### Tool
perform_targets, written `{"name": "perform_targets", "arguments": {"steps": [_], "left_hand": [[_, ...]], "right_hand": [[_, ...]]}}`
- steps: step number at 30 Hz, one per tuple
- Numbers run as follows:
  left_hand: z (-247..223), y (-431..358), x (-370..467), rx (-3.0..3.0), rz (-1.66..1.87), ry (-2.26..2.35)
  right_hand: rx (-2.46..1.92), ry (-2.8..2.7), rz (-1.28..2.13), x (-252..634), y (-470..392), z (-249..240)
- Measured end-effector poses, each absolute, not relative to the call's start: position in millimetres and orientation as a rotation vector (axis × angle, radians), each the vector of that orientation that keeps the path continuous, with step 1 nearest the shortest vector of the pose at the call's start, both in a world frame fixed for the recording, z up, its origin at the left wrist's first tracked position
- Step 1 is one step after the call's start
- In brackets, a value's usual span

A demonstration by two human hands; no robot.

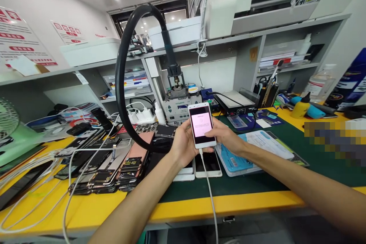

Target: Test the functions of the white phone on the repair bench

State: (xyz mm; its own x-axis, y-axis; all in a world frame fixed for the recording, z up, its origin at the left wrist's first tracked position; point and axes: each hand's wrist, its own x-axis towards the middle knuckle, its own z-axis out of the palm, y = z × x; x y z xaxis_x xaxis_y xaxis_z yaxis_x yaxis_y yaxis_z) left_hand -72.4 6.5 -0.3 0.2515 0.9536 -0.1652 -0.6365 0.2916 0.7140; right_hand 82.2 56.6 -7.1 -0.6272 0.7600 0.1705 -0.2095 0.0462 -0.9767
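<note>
Well-lit room, downlights overhead, grey shelving (248, 72) along the back; below it a yellow worktop (228, 202) with a green mat (240, 187) laid over part of it.

Head view, my only feed. The white phone (203, 124) is held up over the mat, tilted so its lit screen faces the camera. A pale pink panel shows there; its text is too small for me to read from here. A white cable (210, 194) runs from the phone's lower edge down past the worktop's front.

Left hand (183, 141) grips the phone around its left side and back. Right hand (225, 133) sits at the right edge, one digit over the lower screen — its other fingers pass behind, so I cannot tell whether they close on it.

Another phone (213, 164) lies flat just below; stacked phone panels (134, 160) stand left of the left forearm.

My reading: an on-screen prompt is being answered. A clean press calls for a firm left hold, a light right touch — and slack in the cable.
</note>
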Motion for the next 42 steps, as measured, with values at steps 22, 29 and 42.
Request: {"name": "perform_targets", "arguments": {"steps": [22,29,42], "left_hand": [[7.2,-3.6,-64.6,0.682,1.202,0.667],[3.9,-2.4,-65.3,0.698,1.201,0.67],[-0.2,-1.3,-67.2,0.711,1.19,0.671]], "right_hand": [[-0.445,-1.698,1.625,79.3,44.5,-2.4],[-0.48,-1.699,1.661,78.8,42.4,-1.7],[-0.512,-1.714,1.664,80.9,43.6,-3.0]]}}
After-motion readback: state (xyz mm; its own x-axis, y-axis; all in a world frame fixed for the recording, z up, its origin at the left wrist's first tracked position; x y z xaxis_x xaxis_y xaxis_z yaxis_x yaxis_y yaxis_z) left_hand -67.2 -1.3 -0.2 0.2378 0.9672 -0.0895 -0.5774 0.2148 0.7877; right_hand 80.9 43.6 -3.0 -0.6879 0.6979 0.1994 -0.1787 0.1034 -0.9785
